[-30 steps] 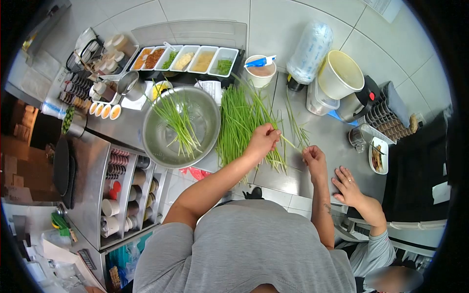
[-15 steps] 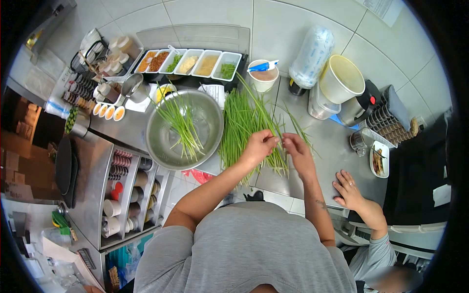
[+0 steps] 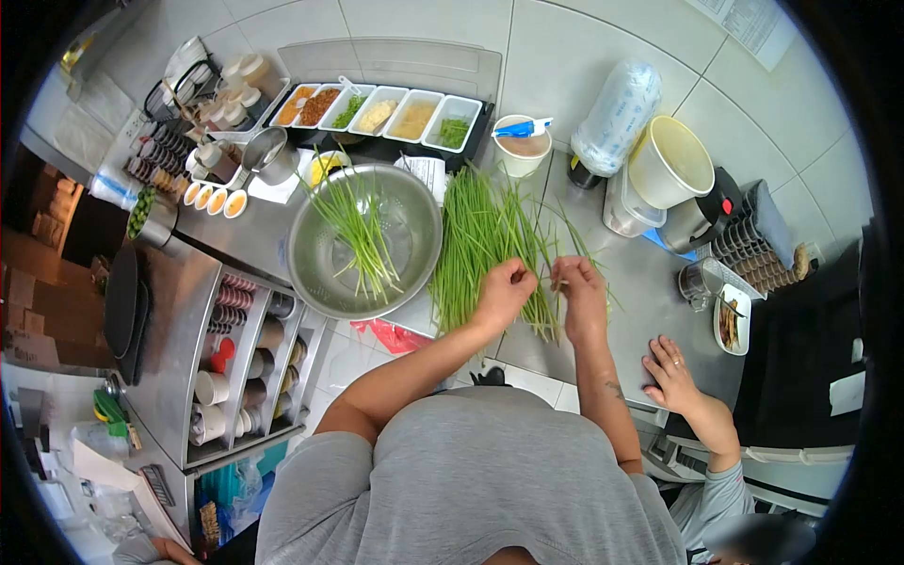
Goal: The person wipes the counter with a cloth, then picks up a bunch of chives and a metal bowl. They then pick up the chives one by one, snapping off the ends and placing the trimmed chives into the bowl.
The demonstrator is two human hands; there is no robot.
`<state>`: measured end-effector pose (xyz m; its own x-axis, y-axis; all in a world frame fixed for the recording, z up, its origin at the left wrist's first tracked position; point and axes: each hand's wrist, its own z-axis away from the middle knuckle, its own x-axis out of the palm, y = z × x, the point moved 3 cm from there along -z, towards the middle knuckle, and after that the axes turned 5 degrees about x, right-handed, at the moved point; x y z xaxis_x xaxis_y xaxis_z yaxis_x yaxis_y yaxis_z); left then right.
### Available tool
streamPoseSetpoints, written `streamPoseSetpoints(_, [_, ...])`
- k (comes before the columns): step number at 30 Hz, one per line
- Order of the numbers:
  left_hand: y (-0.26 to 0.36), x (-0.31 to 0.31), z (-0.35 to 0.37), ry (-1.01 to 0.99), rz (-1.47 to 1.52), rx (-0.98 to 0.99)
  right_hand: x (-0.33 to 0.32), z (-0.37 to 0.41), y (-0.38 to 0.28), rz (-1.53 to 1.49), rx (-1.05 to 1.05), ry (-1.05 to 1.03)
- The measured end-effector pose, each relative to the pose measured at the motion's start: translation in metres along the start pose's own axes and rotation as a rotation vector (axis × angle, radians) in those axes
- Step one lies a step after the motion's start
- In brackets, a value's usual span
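Note:
A wide heap of long green chives (image 3: 476,226) lies on the steel counter, pale ends toward me. My left hand (image 3: 502,297) is closed over the heap's lower right part, fingertips pinched together; whatever is between them is too small to make out. Just right of it, my right hand (image 3: 584,294) is closed too, with thin chive stalks at its fingertips. A small gap separates the two hands. Left of the heap stands a steel bowl (image 3: 306,273) with holes in its base, and a smaller bunch of chives (image 3: 363,240) leans inside it.
Another person's hand (image 3: 670,377) rests flat on the counter's right edge. Behind the bowl is a row of white topping trays (image 3: 414,118). A tub with a blue-handled tool (image 3: 523,151), a wrapped stack (image 3: 617,118) and a cream bucket (image 3: 670,165) line the wall.
My hands have moved apart from their close pinch, the left slightly leftward and the right rightward. The whole view has shifted a little. The other person's hand stays on the counter.

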<state>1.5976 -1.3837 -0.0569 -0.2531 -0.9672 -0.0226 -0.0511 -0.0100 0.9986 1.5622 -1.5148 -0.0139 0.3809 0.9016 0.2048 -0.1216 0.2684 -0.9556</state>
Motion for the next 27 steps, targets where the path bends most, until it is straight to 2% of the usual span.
streamPoseSetpoints(2, [-0.005, 0.006, 0.005, 0.007, -0.075, 0.026, -0.010, -0.006, -0.013, 0.017, -0.095, 0.020])
streamPoseSetpoints(6, [-0.008, 0.027, 0.019, -0.244, -0.249, 0.059, -0.017, -0.004, -0.052, -0.002, -0.133, -0.024])
streamPoseSetpoints(7, [-0.007, 0.033, 0.019, -0.318, -0.395, 0.129, -0.017, -0.002, -0.057, -0.001, -0.121, -0.035])
streamPoseSetpoints(10, [0.002, 0.037, 0.012, -0.271, -0.371, 0.151, -0.018, -0.001, -0.052, 0.069, -0.138, -0.052])
streamPoseSetpoints(13, [0.016, 0.019, -0.013, -0.222, -0.049, 0.122, -0.020, 0.006, -0.043, 0.140, -0.116, -0.079])
streamPoseSetpoints(16, [0.043, -0.010, -0.034, -0.258, 0.280, -0.096, -0.018, 0.018, -0.034, 0.162, -0.047, -0.125])
streamPoseSetpoints(19, [0.055, -0.025, -0.047, -0.222, 0.460, -0.131, -0.020, 0.025, -0.029, 0.157, 0.020, -0.169])
streamPoseSetpoints(22, [0.053, -0.029, -0.048, -0.238, 0.541, -0.130, -0.023, 0.027, -0.023, 0.114, 0.080, -0.184])
streamPoseSetpoints(27, [0.043, -0.025, -0.047, -0.257, 0.446, -0.085, -0.028, 0.032, -0.020, 0.123, 0.118, -0.204])
